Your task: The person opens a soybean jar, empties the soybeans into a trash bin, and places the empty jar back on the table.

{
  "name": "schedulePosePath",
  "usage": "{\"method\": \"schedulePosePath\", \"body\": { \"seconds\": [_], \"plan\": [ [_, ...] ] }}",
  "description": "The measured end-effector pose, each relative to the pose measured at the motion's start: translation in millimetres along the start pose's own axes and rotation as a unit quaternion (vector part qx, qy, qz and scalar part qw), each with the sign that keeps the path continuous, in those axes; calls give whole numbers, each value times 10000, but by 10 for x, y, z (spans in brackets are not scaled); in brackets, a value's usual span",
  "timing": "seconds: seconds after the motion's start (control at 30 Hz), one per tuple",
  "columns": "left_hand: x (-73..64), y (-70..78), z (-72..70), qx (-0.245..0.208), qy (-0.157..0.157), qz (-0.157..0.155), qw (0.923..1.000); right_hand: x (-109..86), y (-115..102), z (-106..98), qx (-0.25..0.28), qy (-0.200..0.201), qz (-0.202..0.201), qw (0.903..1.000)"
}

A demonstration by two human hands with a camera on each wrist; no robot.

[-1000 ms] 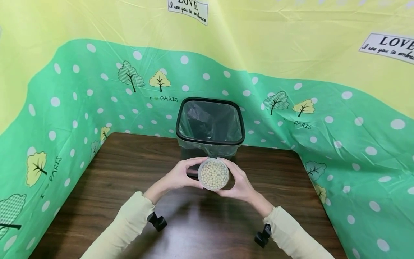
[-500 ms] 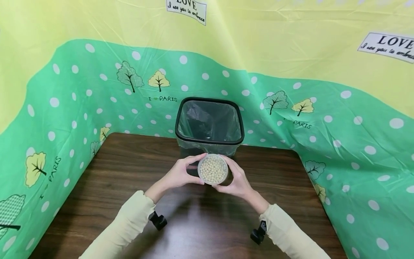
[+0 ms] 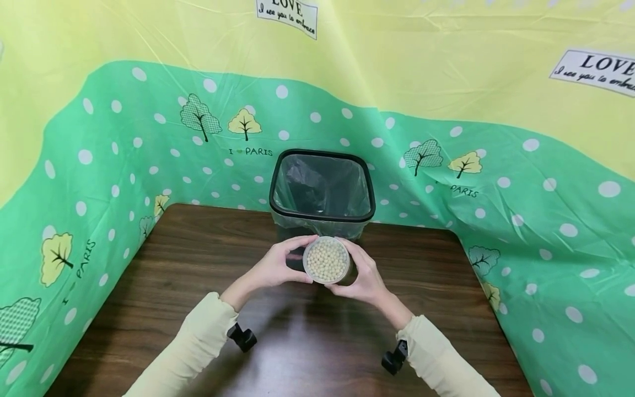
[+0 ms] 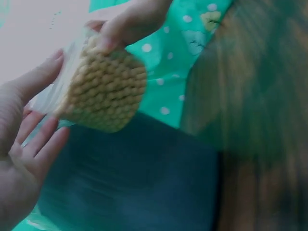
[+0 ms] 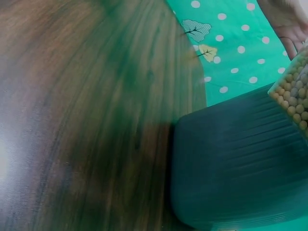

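Both hands hold a clear round tub (image 3: 327, 260) full of pale, round, bean-like pieces, just in front of the bin. My left hand (image 3: 275, 267) grips its left side, with the thumb nearest me and the fingers on the far side. On the right side, my right hand (image 3: 364, 275) grips it the same way. The left wrist view shows the tub's see-through wall (image 4: 108, 91) between the two hands. Only part of the tub (image 5: 294, 94) enters the right wrist view. Whether a lid covers it, I cannot tell.
A dark bin (image 3: 322, 218) with a black rim and a clear plastic liner stands behind the hands, its top uncovered. Under everything is a dark wooden table (image 3: 208, 237). Green and yellow printed cloth (image 3: 198, 176) hangs along the back and sides.
Over the first half second, the hands and the tub moved slightly away from me, towards the bin. Since then they have stayed nearly still, with both hands keeping their grip.
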State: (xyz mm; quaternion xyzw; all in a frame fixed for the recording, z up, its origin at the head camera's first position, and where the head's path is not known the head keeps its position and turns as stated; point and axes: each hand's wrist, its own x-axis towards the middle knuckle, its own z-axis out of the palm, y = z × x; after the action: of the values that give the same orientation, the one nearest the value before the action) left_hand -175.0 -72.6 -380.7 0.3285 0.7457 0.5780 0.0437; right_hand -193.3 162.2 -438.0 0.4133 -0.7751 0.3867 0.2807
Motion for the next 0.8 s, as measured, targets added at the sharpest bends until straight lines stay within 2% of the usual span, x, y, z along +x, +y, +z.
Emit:
{"method": "schedulePosePath", "body": {
  "seconds": [0.1,0.2,0.3,0.47,0.53,0.67,0.73,0.8],
  "plan": [
    [-47,-22,70,-157,249,-53,9996,-27,-24,-7,-166,-71,103,9998],
    [-89,-62,114,-316,340,-167,9988,-40,-50,-32,-294,-302,317,9986],
    [-105,-101,100,-316,142,-262,9991,-36,-80,-69,-258,-643,536,9962],
    [-102,-138,53,-92,-287,-237,9993,-48,-97,-85,-188,-1085,732,9912],
    [-106,-140,69,-43,-246,-268,9993,-61,-92,-74,-281,-1128,744,9904],
    [-128,-136,149,-159,100,-465,9987,-63,-87,-64,-437,-1055,800,9902],
    [-131,-152,143,-291,71,-448,9985,-57,-89,-74,-418,-1045,878,9898],
    [-116,-221,107,-385,-142,-371,9985,-52,-93,-92,-271,-1135,949,9886]
  ]
}}
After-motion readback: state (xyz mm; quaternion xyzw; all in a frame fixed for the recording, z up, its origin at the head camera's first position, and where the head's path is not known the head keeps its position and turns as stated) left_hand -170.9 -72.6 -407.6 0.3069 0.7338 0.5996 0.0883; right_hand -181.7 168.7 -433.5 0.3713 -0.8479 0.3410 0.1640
